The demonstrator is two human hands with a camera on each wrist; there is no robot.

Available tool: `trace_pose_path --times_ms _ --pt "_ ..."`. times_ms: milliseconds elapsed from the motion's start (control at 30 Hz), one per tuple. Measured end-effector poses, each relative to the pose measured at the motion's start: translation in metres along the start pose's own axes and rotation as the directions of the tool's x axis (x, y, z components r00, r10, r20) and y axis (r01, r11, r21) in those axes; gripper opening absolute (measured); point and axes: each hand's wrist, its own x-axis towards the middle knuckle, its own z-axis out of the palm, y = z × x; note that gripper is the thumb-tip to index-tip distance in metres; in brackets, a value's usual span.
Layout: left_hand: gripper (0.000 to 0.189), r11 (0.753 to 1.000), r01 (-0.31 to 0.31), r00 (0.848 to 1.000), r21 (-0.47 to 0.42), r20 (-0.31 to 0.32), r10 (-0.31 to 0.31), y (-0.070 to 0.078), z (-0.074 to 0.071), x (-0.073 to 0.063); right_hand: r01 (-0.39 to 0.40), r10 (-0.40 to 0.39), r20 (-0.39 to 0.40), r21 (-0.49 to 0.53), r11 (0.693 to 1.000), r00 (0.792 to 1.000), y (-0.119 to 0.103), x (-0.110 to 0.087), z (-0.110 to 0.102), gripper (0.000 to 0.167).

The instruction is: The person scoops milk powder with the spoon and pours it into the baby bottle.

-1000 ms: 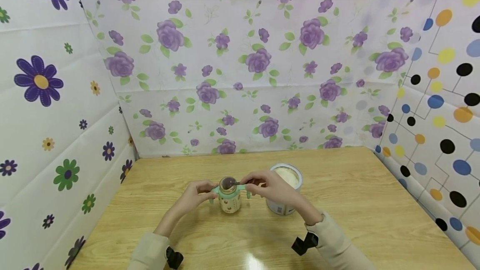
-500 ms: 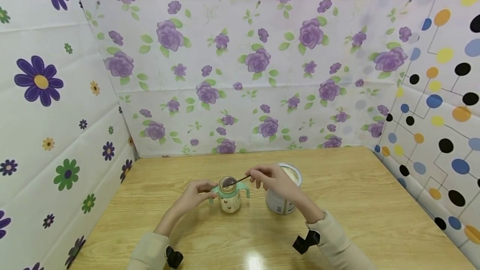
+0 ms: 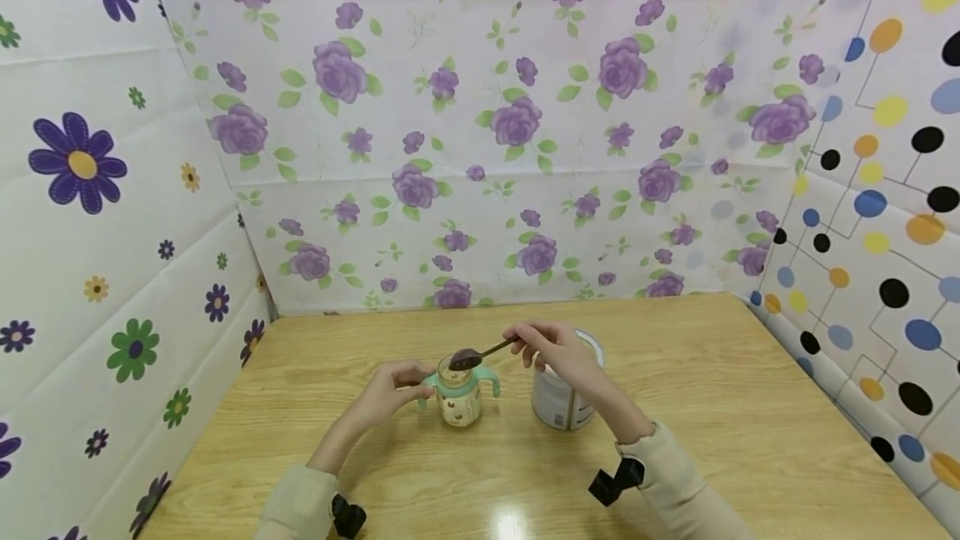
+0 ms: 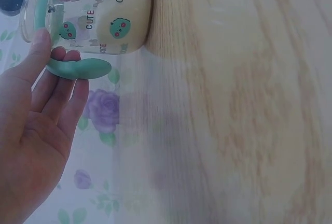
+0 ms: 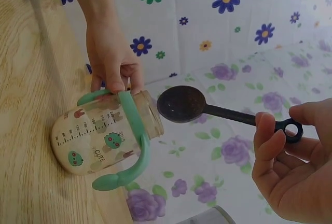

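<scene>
A baby bottle (image 3: 459, 408) with green handles stands upright on the table, its mouth uncovered. Pale powder or liquid shows in its lower part in the left wrist view. My left hand (image 3: 393, 388) grips the bottle's left handle (image 4: 83, 68), thumb near the collar. Between the thumb and fingers of my right hand (image 3: 558, 354) is the handle end of a dark measuring spoon (image 5: 182, 104). The spoon's bowl is just above the bottle's mouth (image 5: 150, 115), apart from the rim in the right wrist view. Its bowl looks bare inside.
Right of the bottle stands a milk powder can (image 3: 558, 405), partly covered by my right hand and forearm. The wooden table (image 3: 360, 338) ends at a flowered cloth wall (image 3: 495, 223) behind. Patterned sheets also hang at left and right.
The measuring spoon has risen from the bottle's mouth and tilted, its bowl now higher. My right hand has moved right and upward, in front of the can. The left hand and bottle stay put.
</scene>
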Motion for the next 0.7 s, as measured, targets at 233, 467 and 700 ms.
trace_pose_path --times_ms 233,467,700 --pt "0.035 1.0 -0.006 1.0 -0.006 0.006 0.006 0.0 -0.001 0.0 -0.012 0.013 -0.026 0.045 0.999 1.0 0.003 0.001 -0.004 0.042" --pt "0.036 1.0 0.004 1.0 -0.014 0.006 -0.004 0.0 -0.001 0.001 -0.054 0.063 -0.078 0.107 0.993 0.995 0.007 -0.001 -0.009 0.046" --pt "0.037 1.0 0.01 1.0 -0.005 0.005 -0.01 0.001 -0.001 0.001 -0.068 0.081 -0.098 0.127 0.99 0.992 0.011 0.001 -0.014 0.047"
